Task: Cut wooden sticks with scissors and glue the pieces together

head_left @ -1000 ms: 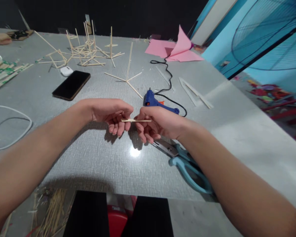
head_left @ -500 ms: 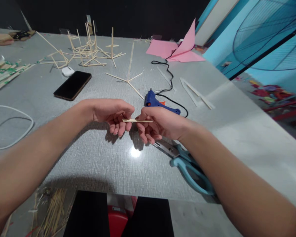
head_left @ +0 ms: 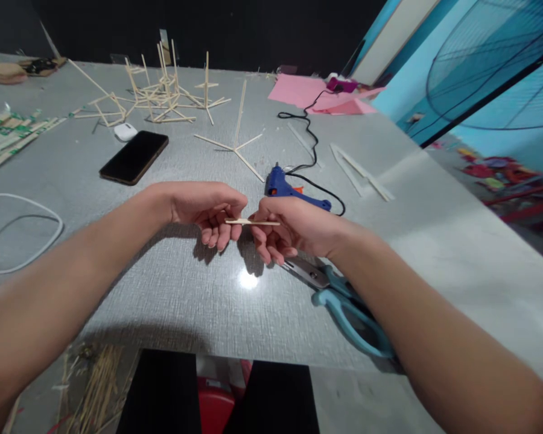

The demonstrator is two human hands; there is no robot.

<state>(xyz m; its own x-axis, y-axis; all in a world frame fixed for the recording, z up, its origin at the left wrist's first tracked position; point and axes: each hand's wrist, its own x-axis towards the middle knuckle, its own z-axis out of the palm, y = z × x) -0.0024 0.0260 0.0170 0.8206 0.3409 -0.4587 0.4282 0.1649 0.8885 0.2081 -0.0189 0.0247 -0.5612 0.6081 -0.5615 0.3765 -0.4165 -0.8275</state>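
Stick (head_left: 250,222) is pinched by left hand (head_left: 212,208) and right hand (head_left: 294,226) toward the near edge of the desk (head_left: 163,307), unattached to the frames (head_left: 163,94) already joined near its far edge

White cable (head_left: 60,220) partly beyond left edge

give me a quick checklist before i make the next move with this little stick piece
1. Small stick piece held at both ends, left hand and right hand: ok.
2. Scissors well clear of the right hand: not ok, the blades lie right by its fingers.
3. Glue gun lying on the table, in neither hand: ok.
4. Glue gun hot: cannot tell.
5. Black cord away from the fingers: ok, it runs beyond the right hand.
6. Phone out from under the left arm: ok.
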